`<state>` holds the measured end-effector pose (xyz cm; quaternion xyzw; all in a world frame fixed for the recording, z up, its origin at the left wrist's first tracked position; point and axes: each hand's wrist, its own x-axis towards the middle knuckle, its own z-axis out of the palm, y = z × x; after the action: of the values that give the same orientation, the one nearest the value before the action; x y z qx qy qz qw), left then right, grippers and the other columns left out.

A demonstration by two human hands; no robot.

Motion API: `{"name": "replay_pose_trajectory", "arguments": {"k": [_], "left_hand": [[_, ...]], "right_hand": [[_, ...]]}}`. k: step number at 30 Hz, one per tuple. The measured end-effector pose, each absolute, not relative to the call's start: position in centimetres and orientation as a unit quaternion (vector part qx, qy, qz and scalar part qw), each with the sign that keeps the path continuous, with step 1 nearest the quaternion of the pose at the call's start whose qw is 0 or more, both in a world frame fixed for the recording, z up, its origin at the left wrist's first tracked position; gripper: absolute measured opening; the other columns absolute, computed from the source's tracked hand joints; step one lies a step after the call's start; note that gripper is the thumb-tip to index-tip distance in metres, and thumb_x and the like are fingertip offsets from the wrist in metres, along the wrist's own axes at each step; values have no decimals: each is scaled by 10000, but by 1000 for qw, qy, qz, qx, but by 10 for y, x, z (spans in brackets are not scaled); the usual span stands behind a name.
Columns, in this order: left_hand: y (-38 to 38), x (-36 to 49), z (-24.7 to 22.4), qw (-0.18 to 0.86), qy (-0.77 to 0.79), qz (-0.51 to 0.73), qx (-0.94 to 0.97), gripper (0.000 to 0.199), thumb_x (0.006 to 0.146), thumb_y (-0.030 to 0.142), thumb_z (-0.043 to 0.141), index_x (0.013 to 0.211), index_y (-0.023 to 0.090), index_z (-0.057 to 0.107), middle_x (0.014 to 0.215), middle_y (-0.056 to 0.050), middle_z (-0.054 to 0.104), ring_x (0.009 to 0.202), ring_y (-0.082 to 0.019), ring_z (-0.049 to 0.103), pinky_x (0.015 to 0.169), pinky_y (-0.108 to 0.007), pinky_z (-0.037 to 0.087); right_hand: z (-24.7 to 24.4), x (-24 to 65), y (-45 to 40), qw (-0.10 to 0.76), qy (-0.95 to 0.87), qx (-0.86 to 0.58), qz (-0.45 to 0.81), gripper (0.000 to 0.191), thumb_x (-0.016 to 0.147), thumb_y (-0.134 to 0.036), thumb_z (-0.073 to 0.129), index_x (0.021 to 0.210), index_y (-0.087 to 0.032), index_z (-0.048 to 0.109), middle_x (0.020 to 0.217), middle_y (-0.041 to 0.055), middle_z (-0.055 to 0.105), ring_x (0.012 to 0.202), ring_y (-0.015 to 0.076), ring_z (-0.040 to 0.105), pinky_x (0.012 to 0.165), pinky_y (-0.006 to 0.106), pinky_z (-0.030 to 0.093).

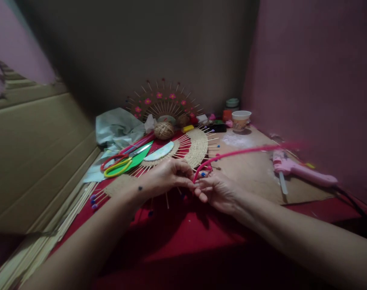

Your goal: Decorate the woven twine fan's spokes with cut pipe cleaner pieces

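A bright pink pipe cleaner (231, 153) arcs up and away to the right, its far end blurred. My left hand (173, 175) pinches its near end between thumb and fingers. My right hand (221, 191) meets it there, palm partly up, with curled fingers closed at the same end. Just under both hands lies a half-round woven fan (198, 147) of tan twine on thin sticks, with blue and purple pompoms at the stick tips. A pale blue half-disc (159, 151) sits at its centre. My hands and left forearm hide part of the fan.
Red- and yellow-handled scissors (118, 165) lie left on green sheet. Behind are a twine ball (163, 131) and a flower-decorated fan (159, 100). A pink glue gun (304, 169) and paper cup (240, 120) stand right. Thin sticks (56, 225) line the cardboard wall (35, 153).
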<state>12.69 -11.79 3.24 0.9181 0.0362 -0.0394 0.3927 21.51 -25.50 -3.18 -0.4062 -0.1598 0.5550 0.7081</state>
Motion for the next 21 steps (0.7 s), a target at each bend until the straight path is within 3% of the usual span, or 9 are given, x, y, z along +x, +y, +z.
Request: {"name": "replay_pose_trajectory", "arguments": {"k": [9,14,21], "left_hand": [[-120,131,37,425,88,-89,896,147,748,293,659,752,147,643,518,65,526,432,-45,411,419,-160,299],[-123,128,29,443,60,-87,890,75,757,225,638,766,151,628,573,57,582,416,-37,463,410,-145,350],[-124,125,27,413,51,-80,906,114,799,247,584,759,150,631,542,45,555,444,-57,490,414,-150,366]], "right_hand": [[-28,220,-260,718,-169,-391,551,177,501,-27,622,659,-103,596,575,24,605,484,92,569,443,177,432],[-28,218,-262,705,-166,-437,534,167,501,-37,619,655,-100,599,530,24,598,422,79,528,352,156,348],[-24,219,-262,691,-161,-468,526,141,499,-68,658,607,-110,578,501,31,600,424,96,553,373,166,405]]}}
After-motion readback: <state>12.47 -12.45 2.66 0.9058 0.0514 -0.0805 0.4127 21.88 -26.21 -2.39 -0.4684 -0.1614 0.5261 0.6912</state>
